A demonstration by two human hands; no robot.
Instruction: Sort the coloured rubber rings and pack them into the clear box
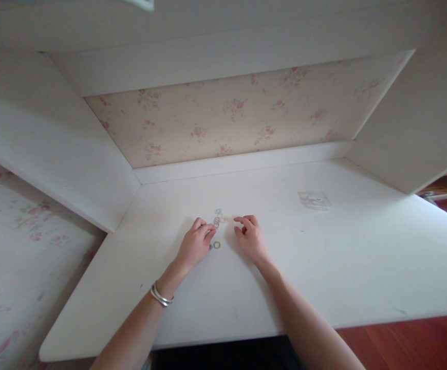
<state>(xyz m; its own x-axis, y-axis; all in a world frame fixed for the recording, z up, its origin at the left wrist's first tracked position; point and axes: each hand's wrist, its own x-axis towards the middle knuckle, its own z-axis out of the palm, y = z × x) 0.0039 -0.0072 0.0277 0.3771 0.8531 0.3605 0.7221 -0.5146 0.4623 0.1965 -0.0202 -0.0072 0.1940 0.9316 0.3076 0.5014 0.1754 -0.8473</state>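
Small thin rings (217,221), pinkish and clear, lie in a loose cluster on the white desk (293,267). My left hand (196,242) reaches in from the left, its fingertips drawn together at the near edge of this cluster. Whatever it pinches is too small to make out. Just below those fingers is a gold-coloured ring (217,245), with a dark small piece (210,247) partly hidden beside it. On the cluster's right, my right hand (249,236) hovers or rests with thumb and forefinger apart, nothing visible between them.
A clear plastic packet (315,200) lies farther back on the right. White side panels (404,123) and a floral-papered back wall (227,118) enclose the desk, with an overhead shelf (216,31) above. A silver bracelet (162,294) circles my left wrist.
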